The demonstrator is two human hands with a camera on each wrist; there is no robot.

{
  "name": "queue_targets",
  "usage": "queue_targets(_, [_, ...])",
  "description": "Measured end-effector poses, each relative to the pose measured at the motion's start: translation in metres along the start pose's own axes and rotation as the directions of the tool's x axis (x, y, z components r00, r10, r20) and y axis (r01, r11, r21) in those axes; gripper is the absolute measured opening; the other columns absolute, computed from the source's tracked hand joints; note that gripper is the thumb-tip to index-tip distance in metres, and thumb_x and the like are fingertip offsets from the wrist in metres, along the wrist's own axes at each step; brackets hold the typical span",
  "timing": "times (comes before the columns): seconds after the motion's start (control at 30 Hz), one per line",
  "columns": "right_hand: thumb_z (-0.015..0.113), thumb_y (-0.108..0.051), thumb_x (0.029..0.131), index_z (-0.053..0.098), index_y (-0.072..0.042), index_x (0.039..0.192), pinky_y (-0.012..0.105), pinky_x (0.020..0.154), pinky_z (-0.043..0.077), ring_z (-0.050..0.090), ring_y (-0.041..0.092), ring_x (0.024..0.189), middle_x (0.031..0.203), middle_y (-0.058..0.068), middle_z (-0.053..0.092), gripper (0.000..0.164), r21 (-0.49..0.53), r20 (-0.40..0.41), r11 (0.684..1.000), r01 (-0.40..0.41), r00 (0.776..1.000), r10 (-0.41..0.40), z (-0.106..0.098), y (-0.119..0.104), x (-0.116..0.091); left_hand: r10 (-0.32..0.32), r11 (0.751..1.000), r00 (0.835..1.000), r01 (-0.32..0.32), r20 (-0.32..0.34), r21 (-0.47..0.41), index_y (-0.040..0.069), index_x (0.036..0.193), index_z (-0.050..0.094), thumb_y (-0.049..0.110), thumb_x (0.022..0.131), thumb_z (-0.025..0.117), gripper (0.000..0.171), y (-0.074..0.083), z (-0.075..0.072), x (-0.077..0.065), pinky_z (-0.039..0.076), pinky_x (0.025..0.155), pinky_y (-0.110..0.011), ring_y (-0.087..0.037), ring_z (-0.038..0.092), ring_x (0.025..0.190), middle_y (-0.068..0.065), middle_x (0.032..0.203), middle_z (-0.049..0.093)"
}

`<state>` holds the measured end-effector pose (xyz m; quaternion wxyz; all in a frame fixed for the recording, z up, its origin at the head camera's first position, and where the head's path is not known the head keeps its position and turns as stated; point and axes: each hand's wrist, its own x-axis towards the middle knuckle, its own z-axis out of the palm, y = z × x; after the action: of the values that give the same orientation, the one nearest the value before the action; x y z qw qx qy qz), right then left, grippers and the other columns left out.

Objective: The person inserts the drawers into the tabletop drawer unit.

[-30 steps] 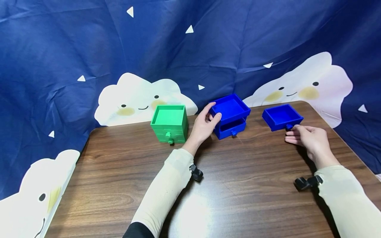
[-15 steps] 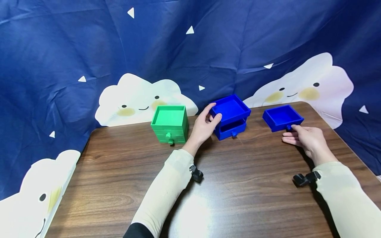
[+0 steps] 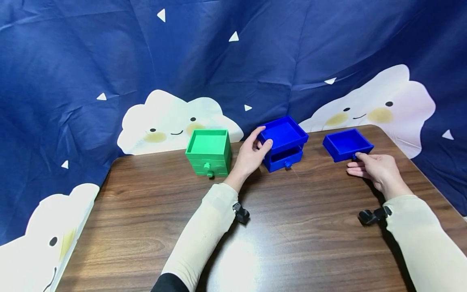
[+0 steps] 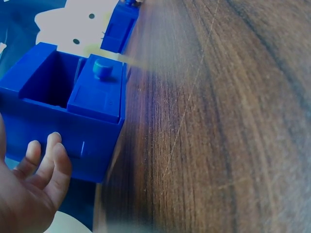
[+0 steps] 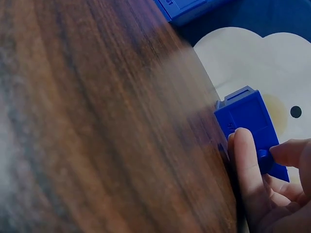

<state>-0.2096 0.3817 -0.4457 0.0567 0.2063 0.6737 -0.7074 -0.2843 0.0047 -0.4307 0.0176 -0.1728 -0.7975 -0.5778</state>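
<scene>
My left hand (image 3: 251,152) grips the left side of a small blue drawer cabinet (image 3: 283,134), index finger and thumb at its top edge. In the left wrist view several of its fingertips lie against the side wall. The cabinet's upper slot (image 4: 56,80) gapes, and below it a lower drawer (image 4: 97,92) with a round knob sits pushed in. Off to the right is a separate blue drawer (image 3: 348,142). My right hand (image 3: 383,172) pinches that drawer's knob (image 5: 265,158), thumb on one side and index finger along the drawer front.
A green drawer cabinet (image 3: 208,148) with two knobs on its front stands left of the blue one. All stand near the back of a brown wooden table (image 3: 292,227). Behind the table hangs a dark blue curtain (image 3: 204,52) with clouds and white triangles.
My right hand has shifted slightly left and changed its hold at the drawer's knob, which its thumb now covers more. The left hand and both cabinets have stayed put.
</scene>
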Motion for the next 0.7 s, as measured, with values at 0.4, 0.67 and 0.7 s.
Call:
queue_targets(0.4, [0.049,-0.012,0.112,0.056,0.000,0.102,0.029,0.069,0.067,0.080,0.017,0.066,0.072,0.010,0.078,0.017,0.096,0.034,0.995,-0.018,0.999,0.015,-0.0023,-0.0041,0.0033,-0.005,1.000,1.000,0.005,0.011,0.001,0.024,0.158,0.054,0.032,0.106,0.068,0.055,-0.0001,-0.0010,-0.0005,0.044,0.069,-0.019,-0.009,0.049,0.074,0.002,0.096,0.051])
queue_targets(0.67, [0.054,-0.009,0.109,0.062,-0.006,0.091,0.030,0.068,0.066,0.079,0.018,0.064,0.070,0.011,0.077,0.020,0.221,0.004,0.973,-0.059,0.998,0.059,-0.0007,-0.0091,-0.0013,-0.006,1.000,1.000,0.006,0.009,-0.016,0.023,0.158,0.054,0.032,0.106,0.069,0.055,-0.0007,0.0003,0.0000,0.044,0.069,-0.019,-0.010,0.049,0.074,0.005,0.094,0.050])
queue_targets(0.7, [0.054,-0.008,0.109,0.064,-0.007,0.088,0.029,0.067,0.066,0.079,0.018,0.063,0.070,0.011,0.077,0.023,0.239,0.001,0.969,-0.062,0.998,0.064,-0.0002,-0.0093,-0.0024,-0.006,1.000,1.000,0.006,0.009,-0.016,0.023,0.158,0.054,0.032,0.106,0.069,0.055,-0.0007,0.0004,0.0000,0.044,0.069,-0.019,-0.010,0.049,0.074,0.005,0.094,0.050])
